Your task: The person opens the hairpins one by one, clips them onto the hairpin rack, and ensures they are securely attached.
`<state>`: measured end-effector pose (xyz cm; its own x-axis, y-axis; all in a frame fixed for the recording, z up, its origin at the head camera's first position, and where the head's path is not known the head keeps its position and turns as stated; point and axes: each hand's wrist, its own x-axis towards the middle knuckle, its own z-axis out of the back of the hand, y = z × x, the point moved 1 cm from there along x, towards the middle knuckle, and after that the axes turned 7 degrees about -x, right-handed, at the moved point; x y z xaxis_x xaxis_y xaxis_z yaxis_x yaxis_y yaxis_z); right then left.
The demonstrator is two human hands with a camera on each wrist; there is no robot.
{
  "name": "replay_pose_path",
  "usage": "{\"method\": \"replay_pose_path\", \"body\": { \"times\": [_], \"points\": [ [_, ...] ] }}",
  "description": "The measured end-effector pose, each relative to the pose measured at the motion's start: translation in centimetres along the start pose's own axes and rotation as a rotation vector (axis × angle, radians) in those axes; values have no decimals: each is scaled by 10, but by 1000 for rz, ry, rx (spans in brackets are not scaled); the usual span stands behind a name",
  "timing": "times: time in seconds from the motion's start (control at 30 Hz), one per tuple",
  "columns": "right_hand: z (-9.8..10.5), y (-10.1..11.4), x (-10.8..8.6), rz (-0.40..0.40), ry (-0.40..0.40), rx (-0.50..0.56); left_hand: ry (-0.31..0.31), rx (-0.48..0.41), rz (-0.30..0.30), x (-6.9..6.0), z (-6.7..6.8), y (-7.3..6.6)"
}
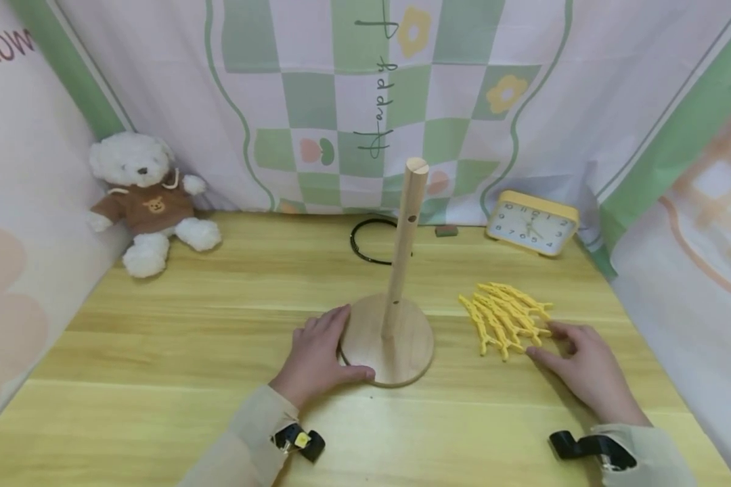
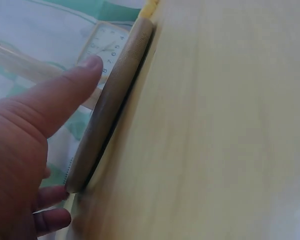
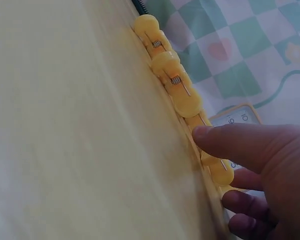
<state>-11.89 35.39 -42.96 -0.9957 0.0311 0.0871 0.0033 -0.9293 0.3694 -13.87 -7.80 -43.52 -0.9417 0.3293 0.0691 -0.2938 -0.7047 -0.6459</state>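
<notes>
Bear [image 1: 152, 196], black ring [image 1: 354, 245], clock [image 1: 532, 223] along back of tabletop [image 1: 219, 325]; wooden stand [image 1: 400, 270] part-blocking ring. Left grip [image 1: 317, 350] clasping stand's base rim! Right grip [image 1: 587, 368] loosely parted at yellow clips [image 1: 502, 314], contact unclear.

Soft light; pale glare on the tabletop [image 1: 438, 426]; hazy wrist views.

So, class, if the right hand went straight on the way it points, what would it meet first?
Most likely the yellow clips; the right hand looks very close to them, though whether it touches them is hard to tell.
</notes>
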Motion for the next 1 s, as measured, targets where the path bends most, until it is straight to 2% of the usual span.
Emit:
{"method": "replay_pose_path", "body": {
  "times": [0.23,0.53,0.77,0.9,1.0],
  "points": [
    [-2,-5,0,-54,-5,11,35,-24,28,2,-2,-1],
    [-2,-6,-4,-144,-114,78,28,-52,26,2,-3,-1],
    [-5,-4,-2,-160,-117,63,11,-64,25,0,-2,1],
    [-4,-4,-5,-192,-157,108,16,-57,26,0,-3,1],
    [-3,-2,-7,-185,-201,128,20,-55,27,0,-4,1]
  ]
}}
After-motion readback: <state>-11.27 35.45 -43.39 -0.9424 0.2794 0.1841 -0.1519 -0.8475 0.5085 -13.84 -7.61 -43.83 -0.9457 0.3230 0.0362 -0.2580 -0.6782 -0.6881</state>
